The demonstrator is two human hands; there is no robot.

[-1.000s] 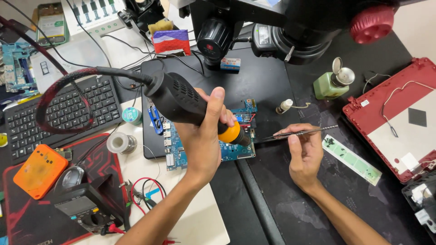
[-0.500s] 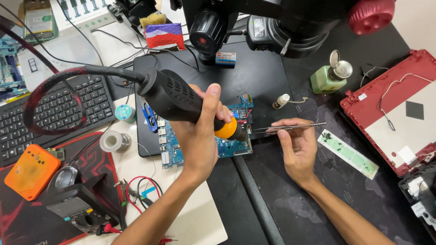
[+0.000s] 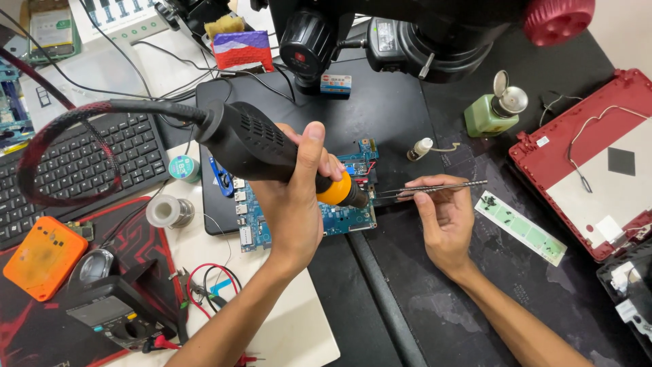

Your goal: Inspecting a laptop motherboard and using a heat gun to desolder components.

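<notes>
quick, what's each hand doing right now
Left hand: closed around the black hot air tool.
Right hand: closed, pinching metal tweezers.

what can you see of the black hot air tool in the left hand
The hot air tool is a thick black handle, seemingly plastic, with rows of vent slots, an orange collar and a short dark nozzle. It lies nearly level, nozzle aimed down-right at the blue circuit board. A black cable leaves its rear and joins a red-and-black braided hose looping over the keyboard. The left hand wraps its front half; the tweezers' tips sit close by the nozzle.
</notes>
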